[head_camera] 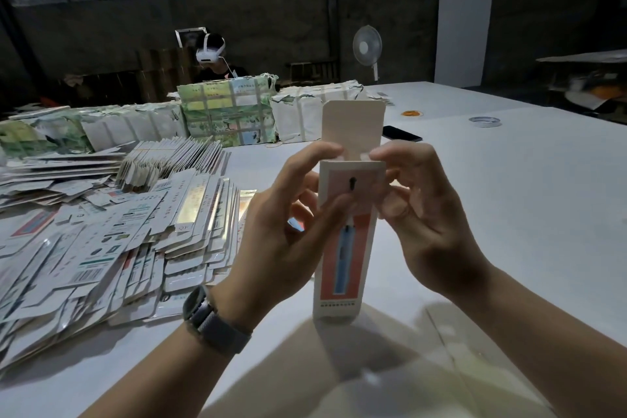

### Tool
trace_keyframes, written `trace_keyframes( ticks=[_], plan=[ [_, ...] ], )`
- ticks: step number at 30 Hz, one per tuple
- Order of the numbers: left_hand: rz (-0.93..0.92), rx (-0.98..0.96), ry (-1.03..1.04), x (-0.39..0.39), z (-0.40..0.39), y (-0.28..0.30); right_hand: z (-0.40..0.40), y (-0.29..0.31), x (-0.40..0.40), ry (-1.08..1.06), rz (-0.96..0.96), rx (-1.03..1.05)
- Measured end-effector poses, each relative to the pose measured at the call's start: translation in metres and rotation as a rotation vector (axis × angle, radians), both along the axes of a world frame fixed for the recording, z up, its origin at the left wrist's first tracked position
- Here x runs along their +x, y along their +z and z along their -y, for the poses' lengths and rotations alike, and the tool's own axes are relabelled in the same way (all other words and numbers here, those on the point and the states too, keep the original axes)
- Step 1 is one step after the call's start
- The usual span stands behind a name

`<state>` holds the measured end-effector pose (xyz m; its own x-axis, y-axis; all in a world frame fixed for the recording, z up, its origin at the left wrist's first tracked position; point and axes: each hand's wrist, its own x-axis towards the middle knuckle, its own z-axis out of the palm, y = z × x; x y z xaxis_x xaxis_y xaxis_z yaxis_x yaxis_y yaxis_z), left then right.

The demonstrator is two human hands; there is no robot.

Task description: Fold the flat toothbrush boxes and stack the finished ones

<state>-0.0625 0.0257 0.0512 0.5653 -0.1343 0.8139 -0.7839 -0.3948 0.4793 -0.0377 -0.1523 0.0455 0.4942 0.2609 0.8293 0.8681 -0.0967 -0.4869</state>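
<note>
Box point(346, 234), upright and part-folded, is held above the white table point(509, 187) between both hands, with bare tabletop to its right and behind it, while heaped flat boxes point(101, 241) crowd the left edge. Left hand point(285, 231) grips its left side, fingers curled around the back; right hand point(417, 214) pinches the upper right corner by the open top flap point(353, 129). It is thin white card, a tall slim shape with a red panel and a printed blue toothbrush. Wrapped bundles point(227, 112) line the far side.
</note>
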Motion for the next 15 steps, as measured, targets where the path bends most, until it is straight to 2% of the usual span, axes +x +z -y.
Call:
trace_keyframes(
  ticks=[11, 15],
  plan=[
    [-0.003, -0.002, -0.045, -0.003, 0.002, 0.001, -0.005, 0.010, -0.010, 0.016, 0.029, 0.128],
    [-0.042, -0.033, -0.095, -0.002, 0.003, 0.001, -0.005, 0.011, -0.009, -0.012, 0.068, 0.112]
  ],
)
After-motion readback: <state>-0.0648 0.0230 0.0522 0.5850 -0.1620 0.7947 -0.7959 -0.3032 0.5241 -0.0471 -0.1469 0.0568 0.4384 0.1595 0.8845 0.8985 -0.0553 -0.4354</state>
